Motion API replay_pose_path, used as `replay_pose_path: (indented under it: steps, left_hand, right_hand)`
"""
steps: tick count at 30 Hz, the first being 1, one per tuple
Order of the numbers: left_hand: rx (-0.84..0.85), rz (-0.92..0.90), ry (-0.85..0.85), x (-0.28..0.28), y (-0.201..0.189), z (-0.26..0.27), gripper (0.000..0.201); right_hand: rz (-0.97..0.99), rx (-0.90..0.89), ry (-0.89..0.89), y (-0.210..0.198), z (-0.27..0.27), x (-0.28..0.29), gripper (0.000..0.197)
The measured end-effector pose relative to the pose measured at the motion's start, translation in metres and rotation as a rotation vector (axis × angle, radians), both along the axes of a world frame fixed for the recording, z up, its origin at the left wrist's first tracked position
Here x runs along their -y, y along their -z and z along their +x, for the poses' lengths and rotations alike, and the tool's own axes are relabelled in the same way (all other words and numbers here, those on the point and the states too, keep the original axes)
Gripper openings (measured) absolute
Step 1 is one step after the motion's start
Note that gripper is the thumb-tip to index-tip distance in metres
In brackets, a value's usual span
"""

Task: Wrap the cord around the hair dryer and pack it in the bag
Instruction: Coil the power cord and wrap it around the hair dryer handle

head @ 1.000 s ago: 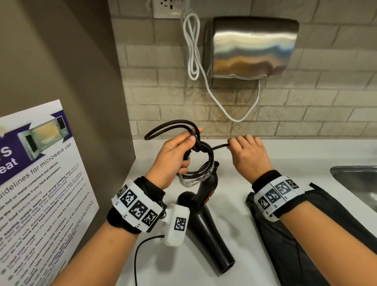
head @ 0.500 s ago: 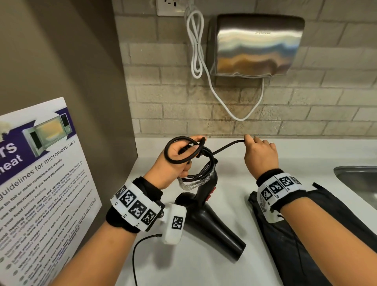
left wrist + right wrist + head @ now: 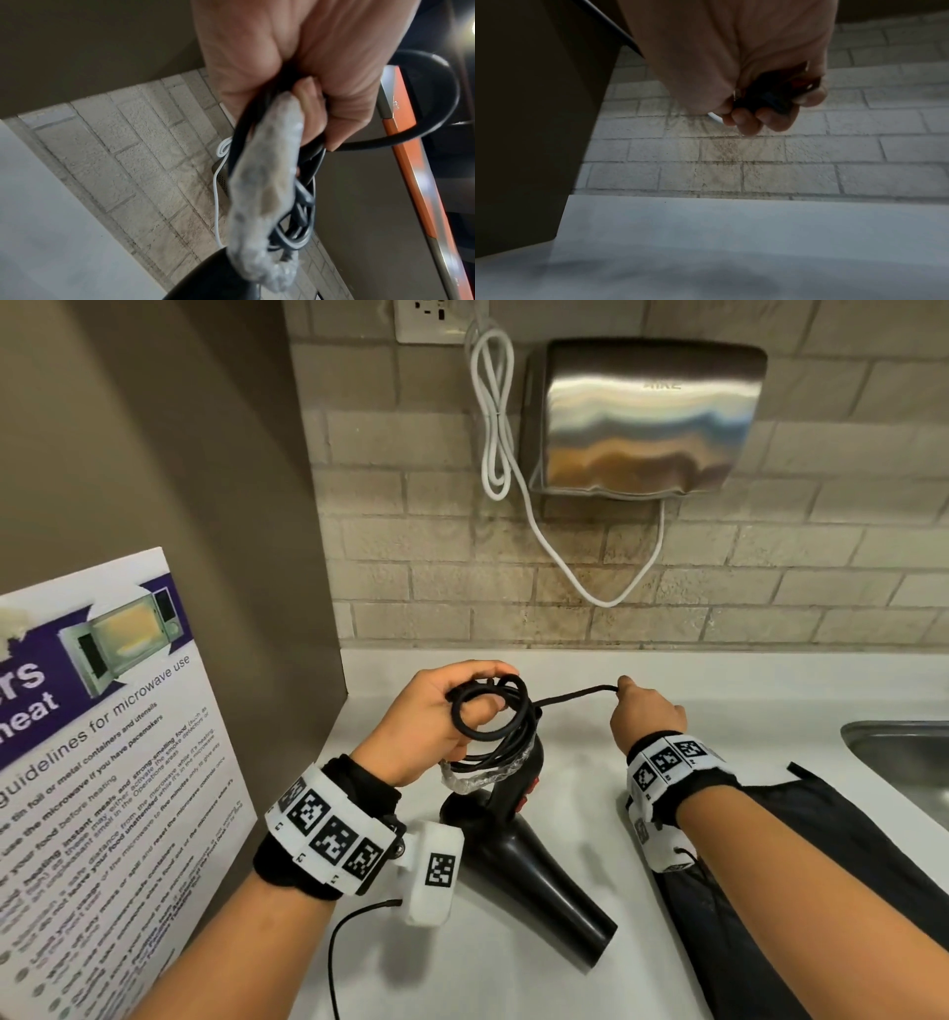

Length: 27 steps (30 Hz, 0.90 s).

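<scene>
A black hair dryer (image 3: 534, 860) lies on the white counter (image 3: 719, 690), nozzle toward me and handle raised. Its black cord (image 3: 493, 721) is coiled at the handle top, part of it in clear plastic wrap (image 3: 264, 182). My left hand (image 3: 436, 721) grips the coiled loops (image 3: 303, 194), with one loop round its fingers. My right hand (image 3: 647, 711) pinches the free end of the cord (image 3: 575, 694), drawn out to the right; a dark piece (image 3: 770, 97) sits in its curled fingers. A black bag (image 3: 821, 891) lies flat under my right forearm.
A steel hand dryer (image 3: 642, 418) with a white cable (image 3: 493, 418) hangs on the brick wall behind. A steel sink (image 3: 904, 762) is at the right edge. A microwave poster (image 3: 102, 762) stands at the left against a brown panel.
My right hand has pulled the cord's end out to the right, lengthening the straight run. The loop in my left hand has shrunk and dropped lower. The dryer's nozzle has swung rightward.
</scene>
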<state>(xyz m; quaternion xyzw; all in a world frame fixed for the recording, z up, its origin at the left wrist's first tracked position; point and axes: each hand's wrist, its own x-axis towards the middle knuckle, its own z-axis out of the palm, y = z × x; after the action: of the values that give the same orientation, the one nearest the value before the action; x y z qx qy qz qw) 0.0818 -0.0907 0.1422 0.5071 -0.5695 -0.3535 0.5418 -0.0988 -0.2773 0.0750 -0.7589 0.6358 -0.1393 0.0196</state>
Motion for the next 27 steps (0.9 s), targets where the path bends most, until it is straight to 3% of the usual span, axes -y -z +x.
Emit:
replay_pose_path:
  steps: [7, 11, 15, 19, 21, 23, 27]
  left_hand:
    - [-0.034, 0.021, 0.064, -0.005, -0.004, 0.007, 0.032]
    - [-0.021, 0.063, 0.07, -0.009, -0.006, 0.013, 0.043]
    - [-0.142, 0.087, 0.076, -0.018, -0.014, 0.022, 0.031]
    - [-0.209, 0.069, 0.012, -0.017, -0.019, 0.018, 0.019]
    - [-0.226, 0.071, -0.036, -0.013, -0.02, 0.014, 0.018]
    - [-0.231, 0.08, -0.078, -0.008, -0.022, 0.009, 0.018]
    - [-0.209, 0.073, -0.1, -0.001, -0.026, 0.002, 0.017]
  right_hand:
    - [0.08, -0.115, 0.032, 0.011, 0.004, 0.005, 0.041]
    - [0.229, -0.114, 0.043, 0.022, -0.007, 0.008, 0.035]
    - [0.304, -0.173, -0.032, 0.039, -0.03, 0.014, 0.026]
    - [0.335, -0.215, -0.142, 0.035, -0.007, 0.009, 0.025]
    - [0.355, -0.125, -0.203, 0.032, 0.005, 0.01, 0.023]
    - [0.346, 0.107, -0.285, 0.023, 0.013, 0.009, 0.023]
    - [0.469, 0.629, -0.684, -0.026, 0.024, -0.03, 0.021]
